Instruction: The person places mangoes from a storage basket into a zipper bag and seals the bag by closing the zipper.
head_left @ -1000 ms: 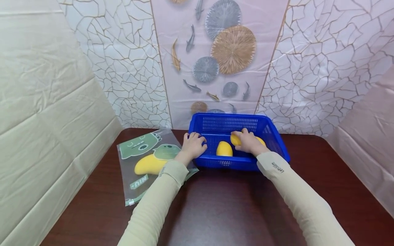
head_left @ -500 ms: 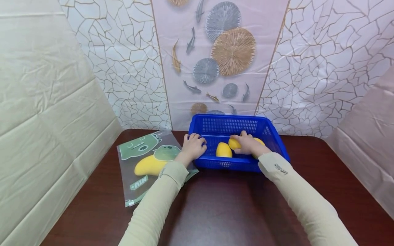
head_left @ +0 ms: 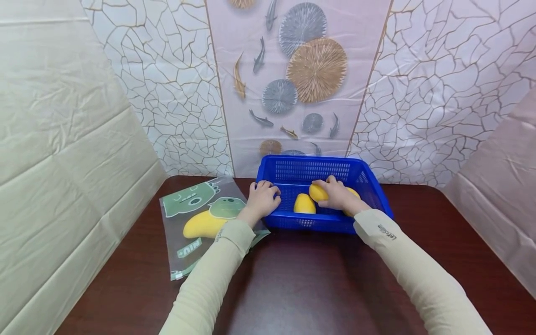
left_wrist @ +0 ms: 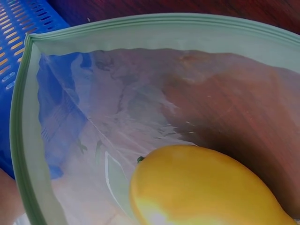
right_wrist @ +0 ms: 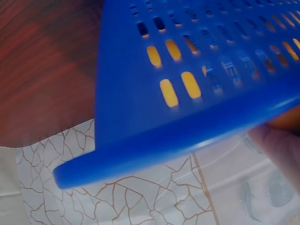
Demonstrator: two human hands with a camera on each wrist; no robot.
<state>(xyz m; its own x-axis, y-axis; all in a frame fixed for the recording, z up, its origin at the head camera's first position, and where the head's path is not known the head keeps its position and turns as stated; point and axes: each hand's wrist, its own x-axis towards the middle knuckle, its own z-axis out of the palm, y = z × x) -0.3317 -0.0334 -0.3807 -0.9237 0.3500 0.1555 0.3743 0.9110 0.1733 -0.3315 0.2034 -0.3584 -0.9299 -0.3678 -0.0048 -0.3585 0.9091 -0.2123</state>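
Observation:
My left hand [head_left: 261, 201] holds the left rim of a blue plastic basket [head_left: 311, 159], fingers bent over its edge. Inside the basket my right hand [head_left: 336, 194] grips a yellow mango [head_left: 318, 192]. Beside it stands another mango [head_left: 304, 204], and one more mango [head_left: 354, 191] shows partly behind the right hand. Left of the basket lies a clear zip bag [head_left: 173, 246] with green cartoon prints. One mango [left_wrist: 206, 187] lies in the bag, whose green-edged mouth gapes in the left wrist view. The right wrist view shows the basket's slotted wall [right_wrist: 126, 103], which hides most of the right hand.
A dark reddish-brown table [head_left: 289, 288] carries the basket and bag. Behind it hangs a patterned backdrop [head_left: 418, 93], close to the basket's far side. A pale cloth wall [head_left: 75, 153] slopes along the left side.
My right hand has shifted slightly left inside the basket, with the mango between its fingers. The left hand, basket and bag have stayed in place.

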